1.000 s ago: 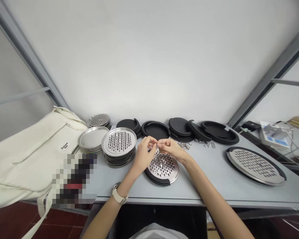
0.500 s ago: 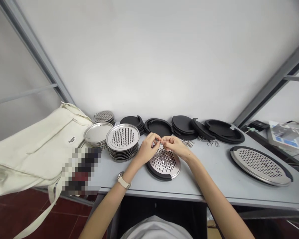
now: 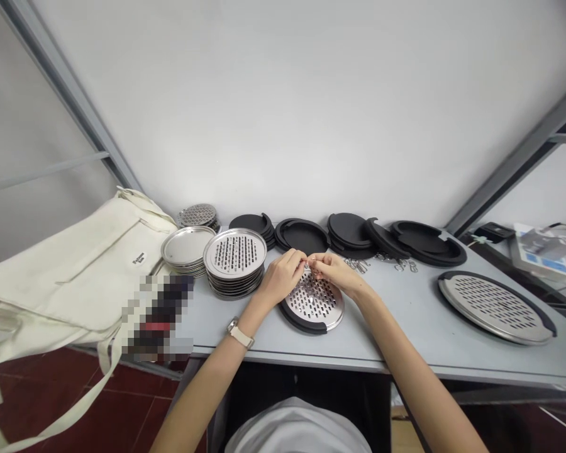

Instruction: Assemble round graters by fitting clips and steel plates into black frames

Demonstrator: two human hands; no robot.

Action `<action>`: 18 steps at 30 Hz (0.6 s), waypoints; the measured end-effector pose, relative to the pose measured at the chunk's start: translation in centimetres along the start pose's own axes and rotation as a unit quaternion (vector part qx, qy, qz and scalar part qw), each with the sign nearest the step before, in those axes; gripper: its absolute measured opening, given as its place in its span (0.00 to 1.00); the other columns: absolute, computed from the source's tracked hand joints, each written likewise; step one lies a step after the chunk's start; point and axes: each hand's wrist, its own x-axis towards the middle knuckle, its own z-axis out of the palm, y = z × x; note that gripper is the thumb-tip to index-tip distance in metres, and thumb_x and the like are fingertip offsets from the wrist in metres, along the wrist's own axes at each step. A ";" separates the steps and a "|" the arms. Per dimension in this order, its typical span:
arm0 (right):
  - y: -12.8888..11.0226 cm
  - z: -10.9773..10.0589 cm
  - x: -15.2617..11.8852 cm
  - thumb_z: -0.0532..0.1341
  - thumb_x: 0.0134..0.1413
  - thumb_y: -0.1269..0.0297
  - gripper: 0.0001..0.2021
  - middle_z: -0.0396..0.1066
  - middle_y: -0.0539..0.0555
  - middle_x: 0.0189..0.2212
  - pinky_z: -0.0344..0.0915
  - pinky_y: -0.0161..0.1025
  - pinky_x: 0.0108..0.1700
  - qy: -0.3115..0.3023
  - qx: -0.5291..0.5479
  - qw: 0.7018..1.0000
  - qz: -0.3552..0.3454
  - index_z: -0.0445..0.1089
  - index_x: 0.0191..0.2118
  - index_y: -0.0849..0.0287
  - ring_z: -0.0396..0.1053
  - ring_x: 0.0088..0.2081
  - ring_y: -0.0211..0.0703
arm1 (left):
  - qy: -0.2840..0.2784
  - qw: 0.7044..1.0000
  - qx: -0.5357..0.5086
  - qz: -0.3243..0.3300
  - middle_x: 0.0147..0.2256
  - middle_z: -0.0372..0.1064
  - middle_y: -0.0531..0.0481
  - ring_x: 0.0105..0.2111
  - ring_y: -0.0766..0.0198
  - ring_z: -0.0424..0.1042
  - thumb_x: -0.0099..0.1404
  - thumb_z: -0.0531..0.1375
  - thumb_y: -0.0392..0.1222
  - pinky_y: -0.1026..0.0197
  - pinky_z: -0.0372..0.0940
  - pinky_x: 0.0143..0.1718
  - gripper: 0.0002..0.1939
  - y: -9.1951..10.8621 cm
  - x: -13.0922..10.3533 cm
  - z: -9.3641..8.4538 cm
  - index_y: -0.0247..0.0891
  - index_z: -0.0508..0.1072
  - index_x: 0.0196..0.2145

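Observation:
My left hand [image 3: 287, 275] and my right hand [image 3: 332, 272] meet fingertip to fingertip above the table, both pinched closed. Whatever sits between the fingers is tiny; a hint of thin shiny metal shows, but its kind cannot be told. Right below them lies a round metal grater plate [image 3: 314, 305] in a black rim, its far edge hidden by the hands. Small metal clips [image 3: 358, 265] lie loose just beyond my right hand, and more clips [image 3: 405, 265] lie farther right.
Left of my hands stand a stack of grater plates [image 3: 234, 255] and a stack of plain metal discs [image 3: 187, 246]. Black round holders [image 3: 302, 236] line the wall. Another rimmed grater [image 3: 497, 307] lies at the right. A cream bag [image 3: 75, 270] hangs over the table's left end.
The view has shifted slightly. My left fingers have rolled in closer to the right ones, and both hands stay pinched together over the same grater.

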 end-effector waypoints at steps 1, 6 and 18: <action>0.1 0.0 0.1 0.61 0.48 0.62 0.07 0.59 0.44 0.20 0.54 0.32 0.27 0.002 0.001 1.000 0.002 0.70 0.28 0.60 0.53 0.22 0.32 | 0.001 1.000 0.007 0.002 0.38 0.67 0.51 0.37 0.64 0.69 0.71 0.50 0.35 0.62 0.62 0.40 0.06 0.0 0.0 0.0 0.39 0.66 0.41; 0.5 -0.3 0.2 0.62 0.48 0.61 0.08 0.62 0.45 0.20 0.56 0.33 0.27 -0.003 0.008 1.000 0.009 0.72 0.31 0.60 0.57 0.22 0.32 | 0.007 1.000 0.028 -0.001 0.36 0.67 0.51 0.36 0.63 0.69 0.69 0.52 0.34 0.62 0.62 0.39 0.04 -0.2 0.0 0.1 0.38 0.66 0.37; -0.5 -0.2 -0.4 0.68 0.46 0.53 0.15 0.65 0.46 0.22 0.58 0.33 0.27 -0.030 -0.024 0.999 -0.005 0.74 0.34 0.61 0.58 0.23 0.33 | 0.023 0.999 0.039 -0.030 0.32 0.66 0.52 0.33 0.63 0.67 0.65 0.54 0.33 0.60 0.60 0.37 0.03 -0.4 -0.1 0.3 0.39 0.65 0.34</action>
